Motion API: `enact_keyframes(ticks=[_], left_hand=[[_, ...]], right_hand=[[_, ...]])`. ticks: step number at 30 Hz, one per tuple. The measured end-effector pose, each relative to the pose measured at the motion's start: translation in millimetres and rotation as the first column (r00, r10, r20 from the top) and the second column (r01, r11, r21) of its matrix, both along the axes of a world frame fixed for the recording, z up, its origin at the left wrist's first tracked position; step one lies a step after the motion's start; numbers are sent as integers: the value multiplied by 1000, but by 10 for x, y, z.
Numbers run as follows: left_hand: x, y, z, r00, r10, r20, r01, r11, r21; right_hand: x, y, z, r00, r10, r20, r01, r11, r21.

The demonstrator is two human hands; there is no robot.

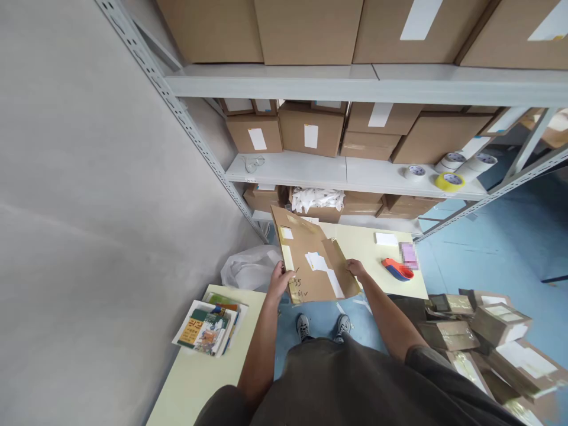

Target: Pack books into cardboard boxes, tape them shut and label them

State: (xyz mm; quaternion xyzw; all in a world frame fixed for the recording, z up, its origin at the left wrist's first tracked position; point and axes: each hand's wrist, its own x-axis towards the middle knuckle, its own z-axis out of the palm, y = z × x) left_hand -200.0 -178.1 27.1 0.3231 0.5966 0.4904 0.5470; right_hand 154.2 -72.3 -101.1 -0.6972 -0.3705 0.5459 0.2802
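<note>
The person holds a flattened cardboard carton (316, 279) between both hands, above the blue floor (320, 313). The left fingers (279, 280) are clamped on its left edge, the thumb lying across the near face just beside some handwritten black marks. The right fingers (355, 268) are closed on the opposite edge, where a narrower flap folds along the side. White labels (316, 261) are stuck to the face between the two sets of fingers.

To the right of the right fingers, on a cream counter (355, 236), are a red and blue tape dispenser (394, 270), a white box (386, 239) and a blurred pinkish item (409, 255). Just left of the left fingers is a translucent plastic bag (248, 267); farther left and nearer the body, booklets (205, 331) lie on a second counter (222, 378). Beyond both sets of fingers stands a shelf (297, 168) of brown boxes (310, 131) with tape rolls (415, 173) at its right end. Taped cartons (499, 324) are heaped to the right of the right fingers, nearer the body.
</note>
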Motion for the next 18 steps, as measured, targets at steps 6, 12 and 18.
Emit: enact_keyframes(ticks=[6,12,18], left_hand=[[868,455,-110,984,155,-90,-147,985,90],[1756,865,-46,970,199,-138,-185,977,107],[2392,1047,-44,999,26,28,-31,979,200]], right_hand=[[637,-92,403,974,217,-58,-194,943,269],[864,-637,827,936,353,11,-312,812,494],[585,-598,880,991,33,-131,45,833,552]])
